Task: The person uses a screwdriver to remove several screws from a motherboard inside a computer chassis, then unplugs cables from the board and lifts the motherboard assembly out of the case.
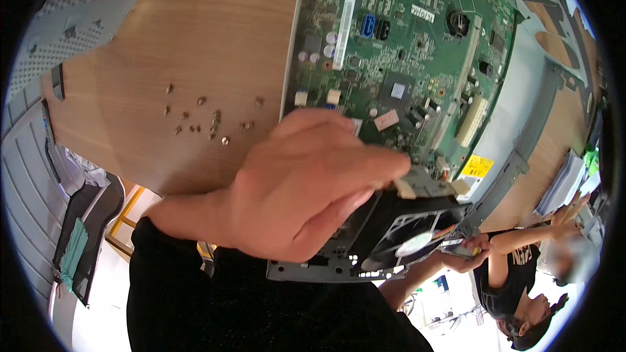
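Your left hand (pixel 306 182) curls closed on the black plastic cooling fan (pixel 398 234) at the near edge of the green circuit board (pixel 404 45); your right hand (pixel 466 248) pinches its far corner.

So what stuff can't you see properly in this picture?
- Left hand: its fingers reach behind the black fan frame, so their grip is hidden.
- Right hand: mostly behind the fan frame; what it holds is too small to tell.
- Green circuit board: top cut off by the picture's edge, lower part covered by the left hand.
- Screws on the wooden table: too small to tell their type.
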Available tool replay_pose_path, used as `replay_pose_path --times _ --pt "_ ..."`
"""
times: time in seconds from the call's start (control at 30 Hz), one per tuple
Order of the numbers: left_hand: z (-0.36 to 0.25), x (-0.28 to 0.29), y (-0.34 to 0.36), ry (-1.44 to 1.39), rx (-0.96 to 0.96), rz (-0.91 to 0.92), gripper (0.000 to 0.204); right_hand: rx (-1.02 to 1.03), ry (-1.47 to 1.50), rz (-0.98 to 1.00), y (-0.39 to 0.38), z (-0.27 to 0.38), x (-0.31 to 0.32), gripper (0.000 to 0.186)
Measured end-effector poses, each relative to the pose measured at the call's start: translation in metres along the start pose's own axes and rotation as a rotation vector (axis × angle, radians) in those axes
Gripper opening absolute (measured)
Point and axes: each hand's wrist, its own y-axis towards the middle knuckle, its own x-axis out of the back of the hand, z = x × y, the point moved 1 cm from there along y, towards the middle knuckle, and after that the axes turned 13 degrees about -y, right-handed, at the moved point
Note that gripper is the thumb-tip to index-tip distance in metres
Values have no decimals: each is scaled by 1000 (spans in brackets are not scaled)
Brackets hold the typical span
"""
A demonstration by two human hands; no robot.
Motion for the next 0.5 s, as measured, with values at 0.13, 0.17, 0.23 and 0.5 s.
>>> replay_pose_path --times 0.13,0.17,0.23,0.5 --pt "2 -1 0 113 -132 -24 29 12 118 17 2 -4 -4 29" --pt "4 -3 0 133 -178 -38 32 -6 178 -4 3 -7 -5 27" --pt "9 -8 -1 103 -203 -34 38 12 110 -18 4 -10 -5 27" --pt "11 -17 5 334 -219 -89 32 -131 371 45 8 -15 -17 28"
